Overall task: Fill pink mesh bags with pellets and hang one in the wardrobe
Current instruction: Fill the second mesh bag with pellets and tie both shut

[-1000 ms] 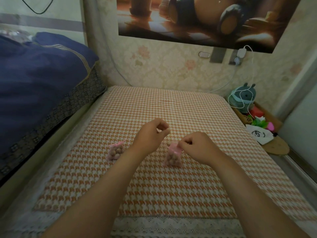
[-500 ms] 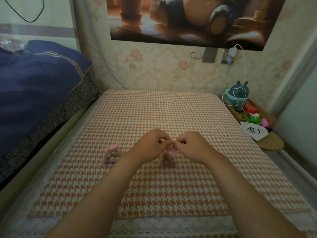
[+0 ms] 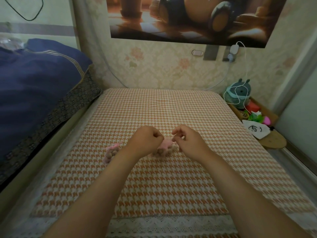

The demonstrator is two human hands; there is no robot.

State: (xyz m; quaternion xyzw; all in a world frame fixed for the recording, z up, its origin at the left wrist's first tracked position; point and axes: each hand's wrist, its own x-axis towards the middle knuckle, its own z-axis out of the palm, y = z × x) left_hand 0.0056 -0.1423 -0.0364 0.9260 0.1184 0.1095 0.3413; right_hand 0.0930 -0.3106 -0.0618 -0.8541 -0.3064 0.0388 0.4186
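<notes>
Two small pink mesh bags full of brown pellets rest on the orange houndstooth table cover (image 3: 163, 107). One bag (image 3: 165, 147) sits between my hands, its gathered pink top pointing up. My left hand (image 3: 145, 140) is closed into a fist right against the bag's top on its left. My right hand (image 3: 187, 140) hovers on the bag's right with fingers curled and pinched by the top. Whether each hand pinches a drawstring is too fine to see. The second bag (image 3: 111, 152) lies alone further left, partly hidden by my left forearm.
A bed with a dark blue quilt (image 3: 34, 90) borders the table on the left. At the right edge stands a wooden shelf (image 3: 272, 141) with a plush toy (image 3: 237, 93), a white pouch (image 3: 256, 130) and coloured toys. A white charger cable (image 3: 245, 66) hangs from the wall.
My left hand came down to the bag's top beside my right hand. Now the two hands have drawn slightly apart at the bag's top. The view shifted a little.
</notes>
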